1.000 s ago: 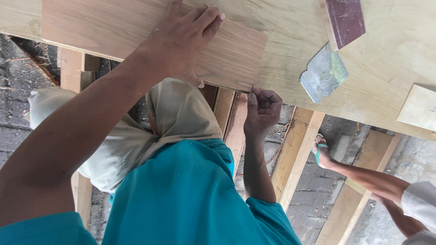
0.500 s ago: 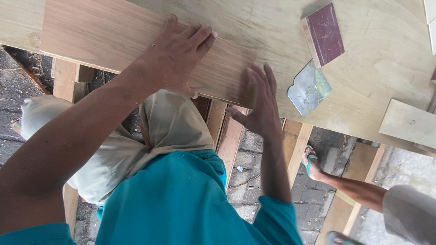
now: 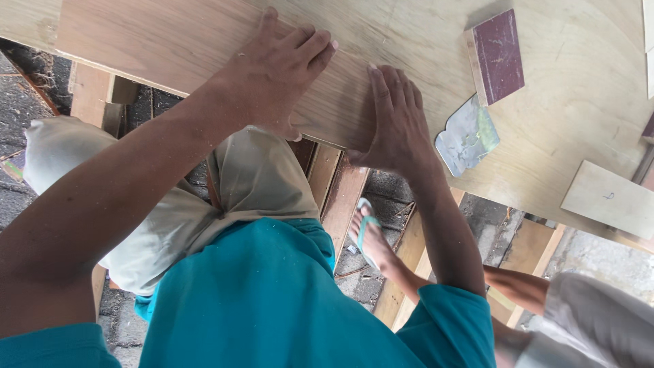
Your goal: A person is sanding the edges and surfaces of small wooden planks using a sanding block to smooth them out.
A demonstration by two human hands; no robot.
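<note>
L hand [image 3: 276,68] flat, fingers spread, palm down on wood veneer sheet [image 3: 184,41]. R hand [image 3: 395,119] also flat, fingers open and together, pressing veneer's near corner. Neither grips anything. Veneer lies on plywood table [image 3: 565,116]. Just right of R hand: metal scraper [image 3: 466,136]; beyond it, sanding block [image 3: 496,54].

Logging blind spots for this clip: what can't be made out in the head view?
- Wood veneer sheet: left end cut off by the frame edge; the parts under the left hand and right hand are covered.
- Plywood board: top and right sides run out of frame.
- Metal scraper: its surface is too smeared to tell.
- Small pale panel: its pencil mark is too small.
</note>
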